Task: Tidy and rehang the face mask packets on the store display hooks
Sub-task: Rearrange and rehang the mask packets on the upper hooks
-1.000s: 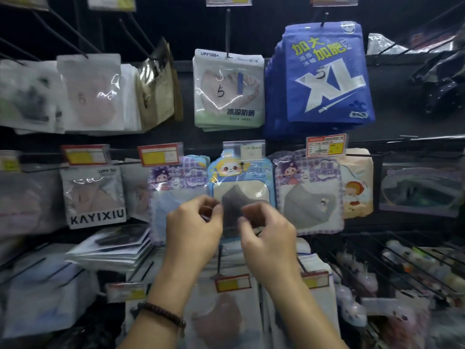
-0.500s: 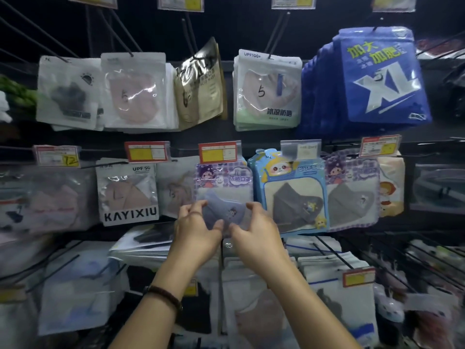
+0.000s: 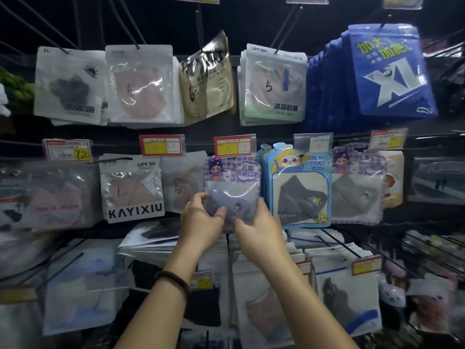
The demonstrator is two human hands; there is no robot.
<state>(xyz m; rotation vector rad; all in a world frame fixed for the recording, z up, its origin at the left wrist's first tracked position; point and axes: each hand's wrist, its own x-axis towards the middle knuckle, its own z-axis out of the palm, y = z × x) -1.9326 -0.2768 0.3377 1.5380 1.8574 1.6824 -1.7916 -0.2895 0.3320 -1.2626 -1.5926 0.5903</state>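
Left hand (image 3: pixel 201 222), right hand (image 3: pixel 259 234) round glossy packet (image 3: pixel 234 173)

Both bare forearms are raised from the lower edge and are angled toward each other. The left hand (image 3: pixel 201 222) is seen from the back, and its curled fingers and thumb are pinched on the lower left part of a purple packet (image 3: pixel 232 190). The right hand (image 3: pixel 259 235) is held just beside it, and the lower right part is pinched in the same way. A dark bracelet (image 3: pixel 173 279) is worn on the left wrist.
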